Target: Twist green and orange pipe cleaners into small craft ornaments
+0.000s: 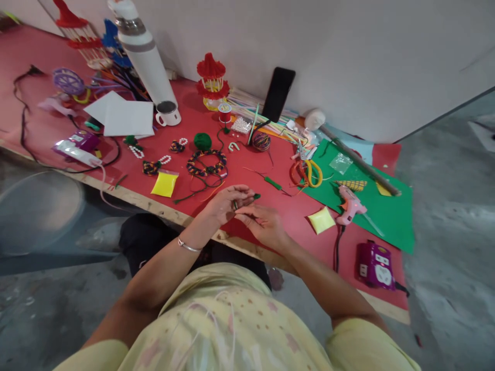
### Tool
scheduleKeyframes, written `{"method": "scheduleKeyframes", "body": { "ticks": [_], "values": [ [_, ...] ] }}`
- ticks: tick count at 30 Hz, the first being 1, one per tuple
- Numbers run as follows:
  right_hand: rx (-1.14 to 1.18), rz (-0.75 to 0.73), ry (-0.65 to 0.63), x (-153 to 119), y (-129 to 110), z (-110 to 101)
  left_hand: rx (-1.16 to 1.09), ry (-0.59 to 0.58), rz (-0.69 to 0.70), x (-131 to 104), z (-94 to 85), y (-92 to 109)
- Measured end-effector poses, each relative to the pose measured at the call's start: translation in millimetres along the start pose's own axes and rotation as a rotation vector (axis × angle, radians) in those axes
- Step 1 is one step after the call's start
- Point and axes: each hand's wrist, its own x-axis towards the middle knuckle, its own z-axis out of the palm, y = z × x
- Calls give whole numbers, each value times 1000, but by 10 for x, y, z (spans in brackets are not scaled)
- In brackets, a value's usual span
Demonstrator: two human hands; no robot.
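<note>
Over the front edge of the red tabletop, my left hand (224, 204) is closed around a small piece of dark green yarn (257, 196), whose tip pokes out past the fingers. Just beside it, my right hand (266, 224) pinches at the same yarn near the left palm; the pinched end is too small to make out clearly. Behind the hands lies a green-wrapped stick of yarn (273, 183) with loose threads at its ends. A multicoloured braided yarn ring (206, 163) and a green yarn ball (202, 141) are to the left of it.
Scissors (314, 173), a pink glue gun (351, 206) and a purple power socket box (376, 265) stand on the right. A white bottle (145, 56), a mug (167, 113) and a leaning phone (279, 94) line the back. Yellow packets (165, 184) lie near the front edge.
</note>
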Motion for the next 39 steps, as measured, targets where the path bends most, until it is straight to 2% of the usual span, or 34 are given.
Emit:
{"method": "scheduleKeyframes", "body": {
  "ticks": [4,7,10,13,18,21,26,29,34,39],
  "values": [
    [329,207,108,133,8,-96,197,-122,126,-83,46,-96],
    [487,248,192,253,27,-177,303,-75,182,-82,71,-190],
    [540,251,281,330,44,-264,392,-10,112,-89,67,-229],
    [578,269,358,356,59,-346,406,-34,46,-134,59,-211],
    [621,320,405,328,109,-455,332,-68,41,-196,66,-149],
    [619,350,428,284,167,-507,313,-32,37,-193,37,-124],
    [591,364,420,200,264,-532,554,219,232,-171,-67,-98],
    [554,387,367,147,312,-488,585,245,316,-186,-84,-52],
    [408,364,220,76,346,-371,473,251,366,-230,-33,64],
    [160,276,137,48,352,-285,188,294,350,-199,-42,130]
  ]
}}
